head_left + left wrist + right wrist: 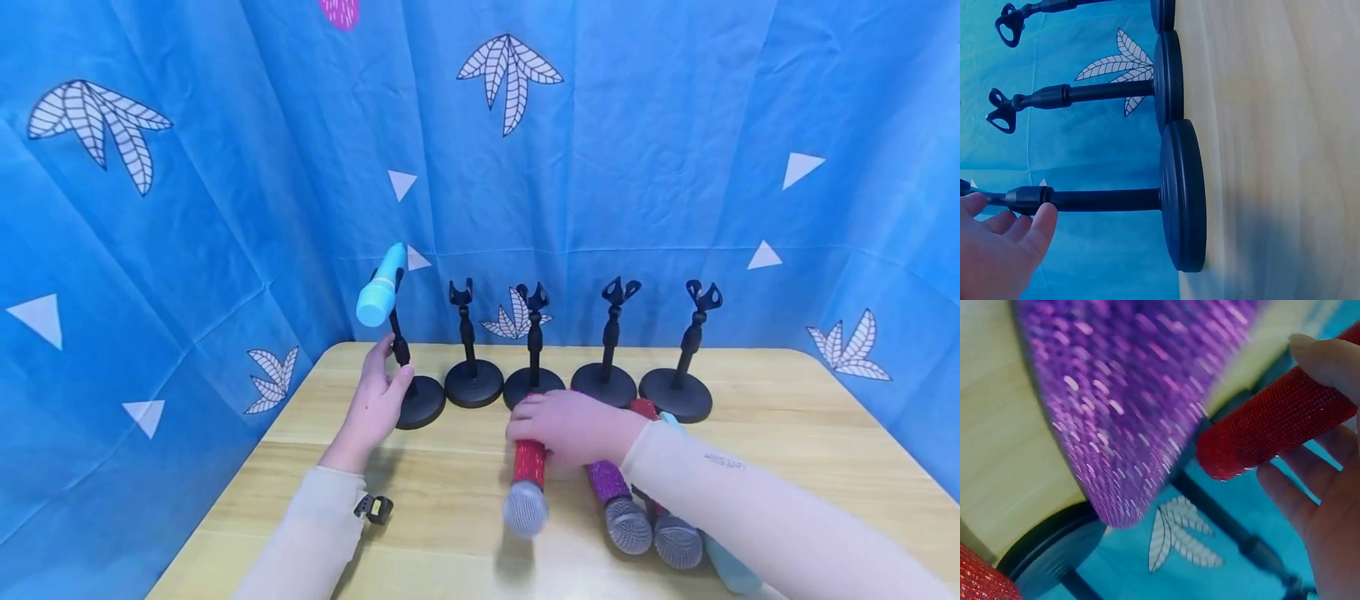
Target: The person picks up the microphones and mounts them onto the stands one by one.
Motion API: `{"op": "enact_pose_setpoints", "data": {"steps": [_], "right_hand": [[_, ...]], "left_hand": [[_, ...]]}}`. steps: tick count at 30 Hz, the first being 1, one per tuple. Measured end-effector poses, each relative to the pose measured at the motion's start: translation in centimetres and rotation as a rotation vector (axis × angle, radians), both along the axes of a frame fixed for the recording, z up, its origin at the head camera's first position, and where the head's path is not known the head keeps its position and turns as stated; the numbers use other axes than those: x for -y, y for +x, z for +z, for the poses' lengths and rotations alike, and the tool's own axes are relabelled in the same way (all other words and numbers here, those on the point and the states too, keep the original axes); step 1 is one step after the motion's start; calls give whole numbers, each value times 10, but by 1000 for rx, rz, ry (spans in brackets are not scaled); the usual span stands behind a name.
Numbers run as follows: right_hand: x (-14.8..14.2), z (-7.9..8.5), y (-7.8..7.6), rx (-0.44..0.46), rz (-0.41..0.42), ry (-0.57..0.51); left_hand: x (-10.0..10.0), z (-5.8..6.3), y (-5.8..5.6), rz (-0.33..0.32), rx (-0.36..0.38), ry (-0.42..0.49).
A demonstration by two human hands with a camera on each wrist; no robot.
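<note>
In the head view, a wooden table (435,525) fills the lower half, with a blue patterned curtain (645,150) behind. 5 black stands line the far part of the table. At left of centre, a turquoise microphone (381,292) rests tilted in the clip of the leftmost stand (401,350). The left hand (373,402) is at that stand's stem, thumb and fingers about it; whether it grips firmly, I cannot tell. Near the centre, the right hand (573,427) grasps a red microphone (530,462), whose grey mesh head points toward the bottom of the frame. Right of it, partly under the right forearm, lie a purple microphone (609,483), a 2nd red microphone (677,542) and a 2nd turquoise microphone (729,568).

In the left wrist view, the left hand enters at lower left, its fingertips at the collar of the stem; the round base stands at the centre, and parts of 2 more stands show above.

In the right wrist view, the right hand, at right, has thumb and fingers around the glittering red handle. The purple handle, blurred, looms at upper left, and part of another red handle shows at lower left.
</note>
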State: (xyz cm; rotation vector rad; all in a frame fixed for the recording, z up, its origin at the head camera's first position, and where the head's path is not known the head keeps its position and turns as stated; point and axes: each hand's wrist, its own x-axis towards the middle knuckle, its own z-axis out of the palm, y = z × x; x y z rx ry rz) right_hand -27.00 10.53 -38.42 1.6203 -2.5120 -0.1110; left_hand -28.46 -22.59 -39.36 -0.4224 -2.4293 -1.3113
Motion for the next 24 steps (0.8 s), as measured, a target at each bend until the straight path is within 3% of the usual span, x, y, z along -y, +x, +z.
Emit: {"op": "enact_pose_setpoints", "data": {"steps": [6,12,18,24], "right_hand": [[-19,22,0,115,-147,-285],[-41,30,6,335,-365,-561],[-58,32,9,427,-451,-668],[-72,35,13,450,-535,-728]], "left_hand": [[-7,-2,2,19,-97,-45],[-18,4,8,27,-198,-68],[-34,13,4,-2,-88,-36],[-51,16,-22,-65,40,7]]}}
